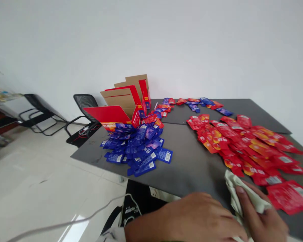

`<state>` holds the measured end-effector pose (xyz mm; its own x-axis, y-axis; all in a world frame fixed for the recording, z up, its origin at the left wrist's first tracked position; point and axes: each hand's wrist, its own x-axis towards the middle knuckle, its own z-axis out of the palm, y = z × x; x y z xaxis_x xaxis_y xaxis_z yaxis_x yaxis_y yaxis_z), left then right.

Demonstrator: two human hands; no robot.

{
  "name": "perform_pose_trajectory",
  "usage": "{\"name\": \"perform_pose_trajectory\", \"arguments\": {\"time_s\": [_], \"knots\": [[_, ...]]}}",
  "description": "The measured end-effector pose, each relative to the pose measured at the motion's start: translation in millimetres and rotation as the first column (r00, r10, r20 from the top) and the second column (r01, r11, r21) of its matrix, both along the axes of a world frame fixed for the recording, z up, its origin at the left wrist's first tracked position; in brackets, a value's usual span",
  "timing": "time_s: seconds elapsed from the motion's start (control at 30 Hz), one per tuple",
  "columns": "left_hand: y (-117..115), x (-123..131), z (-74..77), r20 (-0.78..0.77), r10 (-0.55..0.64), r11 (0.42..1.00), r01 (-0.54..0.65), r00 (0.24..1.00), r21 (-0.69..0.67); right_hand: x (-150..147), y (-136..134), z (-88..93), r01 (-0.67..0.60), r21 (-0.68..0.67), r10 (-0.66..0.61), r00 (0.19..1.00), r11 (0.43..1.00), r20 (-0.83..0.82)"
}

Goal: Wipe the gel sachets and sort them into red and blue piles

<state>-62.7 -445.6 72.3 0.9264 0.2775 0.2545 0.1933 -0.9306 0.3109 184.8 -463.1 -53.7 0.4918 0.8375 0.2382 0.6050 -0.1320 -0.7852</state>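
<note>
A crumpled, pale off-white cloth (251, 196) is gripped in my right hand (266, 220), with the thumb pressed across its folds. My left hand (194, 218) reaches over from the left, slightly blurred. Its curled fingers meet the lower end of the cloth, and their tips are partly hidden. Both hands are at the table's near edge. Just beyond the cloth lies a spread heap of red and orange packets (242, 144), with one red packet (290, 196) close to my right hand.
Blue packets (141, 148) are piled at the left of the grey table (184, 168), against open red boxes (111, 114). Mixed packets (192, 104) line the back. A mesh chair (86, 107) stands behind the left edge. A white cable (91, 215) crosses the lower left.
</note>
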Motion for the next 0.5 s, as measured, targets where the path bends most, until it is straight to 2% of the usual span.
{"name": "perform_pose_trajectory", "arguments": {"time_s": [0.1,0.27,0.33,0.4,0.5], "knots": [[15,10,5.7,0.006,0.106,0.994,-0.106,0.994,0.011,-3,3,1.6,0.014,0.039,-0.012,0.999,0.999,-0.045],[67,32,48.3,-0.007,0.271,0.961,-0.271,0.963,-0.054,-2,5,-5.8,-0.035,0.085,0.038,0.998,0.996,-0.041],[99,49,60.4,-0.061,0.365,0.928,-0.368,0.929,-0.055,-2,5,-7.1,-0.027,0.089,0.030,0.999,0.996,-0.036],[136,70,64.7,-0.137,0.449,0.891,-0.454,0.883,-0.006,-3,4,-7.2,-0.026,0.094,0.029,0.999,0.995,-0.029],[202,102,60.0,-0.155,0.641,0.766,-0.638,0.752,0.078,-2,4,-8.1,-0.045,0.114,0.049,0.998,0.992,-0.026]]}}
